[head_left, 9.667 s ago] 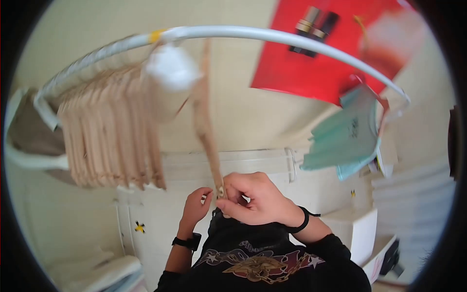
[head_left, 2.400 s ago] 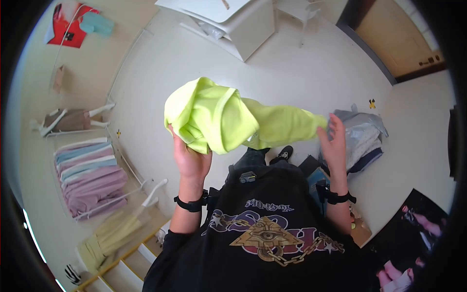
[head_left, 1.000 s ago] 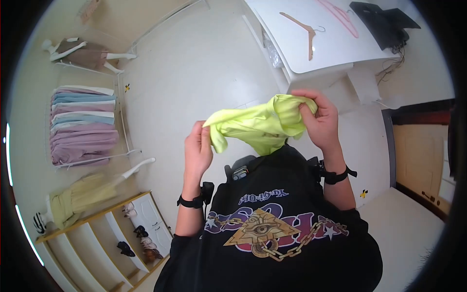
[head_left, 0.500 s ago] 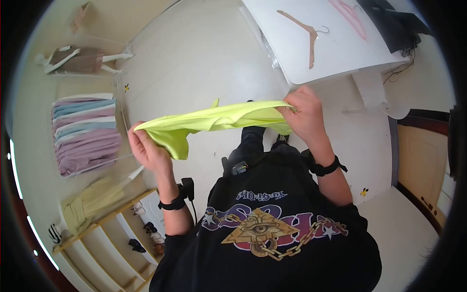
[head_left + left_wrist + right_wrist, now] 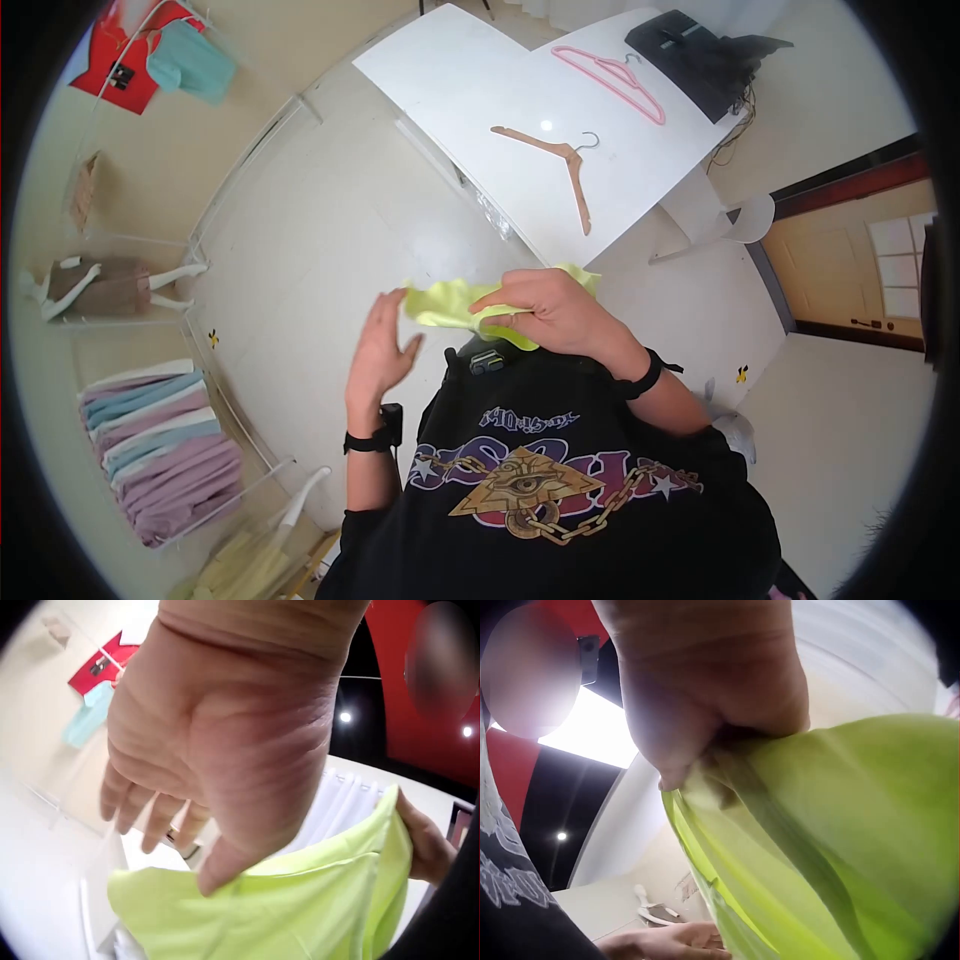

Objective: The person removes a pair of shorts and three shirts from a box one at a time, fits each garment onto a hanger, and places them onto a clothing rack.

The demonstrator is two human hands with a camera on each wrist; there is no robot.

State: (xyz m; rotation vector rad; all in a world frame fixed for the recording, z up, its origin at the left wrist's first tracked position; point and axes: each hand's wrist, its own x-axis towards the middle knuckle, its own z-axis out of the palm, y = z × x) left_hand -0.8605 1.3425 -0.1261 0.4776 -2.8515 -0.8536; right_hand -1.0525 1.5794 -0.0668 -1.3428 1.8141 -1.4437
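1. Head view: the crumpled yellow-green fabric garment is located in front of the black shirt with a printed chest. The right hand has a closed grip, pinching the cloth between thumb and fingers. The left hand has a wide grip, its fingers straight beside the garment's end. Beyond, a white tabletop bears a brown wooden hanger with a metal hook and, farther back, a pink hanger.
2. Left wrist view: the left hand's fingers are extended and apart; its thumb overlaps the garment's upper edge, contact uncertain. The right hand holds the far side.
3. Right wrist view: the garment hangs from the right hand; the fingertips are partly hidden. The left hand appears low, near the cloth's edge.
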